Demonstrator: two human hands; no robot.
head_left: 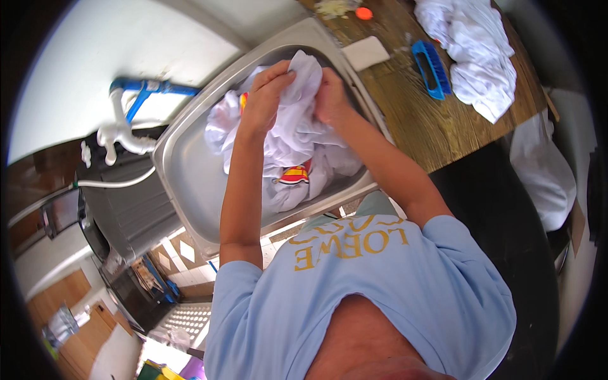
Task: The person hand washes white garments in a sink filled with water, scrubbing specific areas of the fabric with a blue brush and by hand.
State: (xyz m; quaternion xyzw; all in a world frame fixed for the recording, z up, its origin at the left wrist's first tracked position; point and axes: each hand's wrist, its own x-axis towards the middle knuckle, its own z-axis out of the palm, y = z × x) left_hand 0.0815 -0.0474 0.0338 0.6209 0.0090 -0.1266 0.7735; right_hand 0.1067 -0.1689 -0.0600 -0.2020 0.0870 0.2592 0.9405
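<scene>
White cloth (297,130), a garment with a red and yellow print, is bunched in a steel sink (183,171). Both hands are closed on its raised top fold: the left hand (266,95) and right hand (329,95) pinch it close together above the basin. Wringing this high could likely send water over the sink rim onto the wooden counter (411,114), where a blue brush (432,68), a pale bar of soap (366,52) and another white garment (472,50) lie. Fingertips are buried in folds. Whether water stands in the sink cannot be told.
</scene>
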